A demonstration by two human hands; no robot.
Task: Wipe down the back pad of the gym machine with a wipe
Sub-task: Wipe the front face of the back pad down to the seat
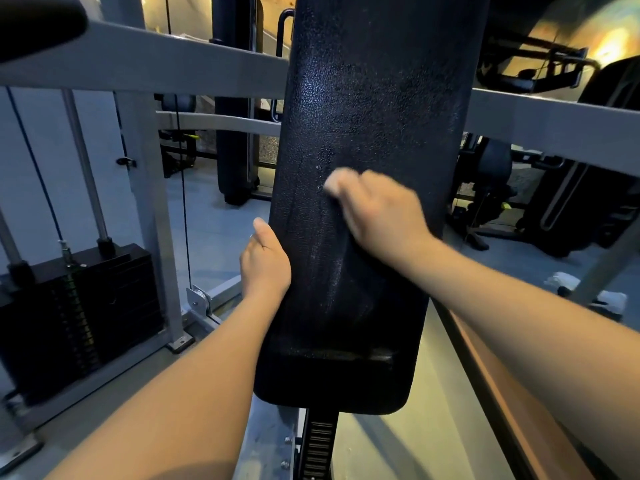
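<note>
Here the fingers (367, 190) of our right hand (381, 213) are curled round a pale wad, blurred but seemingly the wipe (336, 181), pressed against the middle of the back pad (363, 98). Our left hand (265, 265) grips the pad's left edge, thumb in front, fingers hidden behind. We should press evenly and work in overlapping strokes. The lower half shows damp streaks and the top looks dry, so we judge upward passes are due, with the left hand steadying the pad
</note>
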